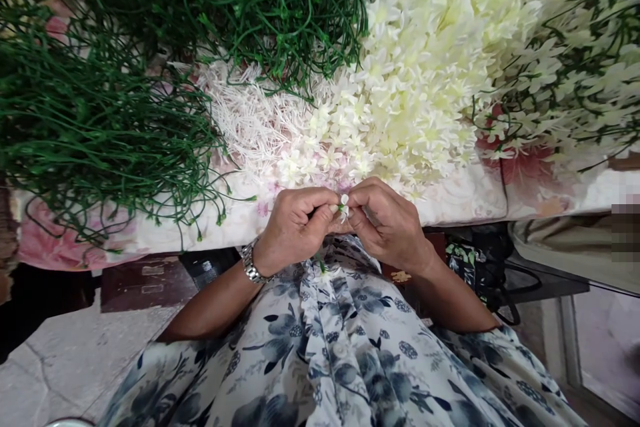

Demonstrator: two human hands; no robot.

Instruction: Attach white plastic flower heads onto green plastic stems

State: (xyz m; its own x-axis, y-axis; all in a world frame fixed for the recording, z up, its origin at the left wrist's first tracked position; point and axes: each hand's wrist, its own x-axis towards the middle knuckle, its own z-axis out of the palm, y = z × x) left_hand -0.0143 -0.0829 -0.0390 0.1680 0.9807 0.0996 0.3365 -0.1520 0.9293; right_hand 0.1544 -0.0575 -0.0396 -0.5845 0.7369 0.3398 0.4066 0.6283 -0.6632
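Observation:
Between my hands, near the table's front edge, is a small white artificial flower (345, 200) with a bit of green at its centre. My left hand (297, 223), with a metal watch at the wrist, is closed in a pinch on the green plastic stem (321, 264); part of this stem hangs below the fingers. Opposite it, my right hand (387, 220) pinches the flower's petals between thumb and forefinger. The fingertips of both hands almost meet, and they hide part of the join between flower and stem.
Green plastic stems (100, 113) are heaped at the left and back. Thin white pieces (250, 113) lie mid-table beside a large pile of loose cream-white petals (415, 80). Finished-looking flowers on stems (565, 80) lie at right. A floral cloth (165, 217) covers the table.

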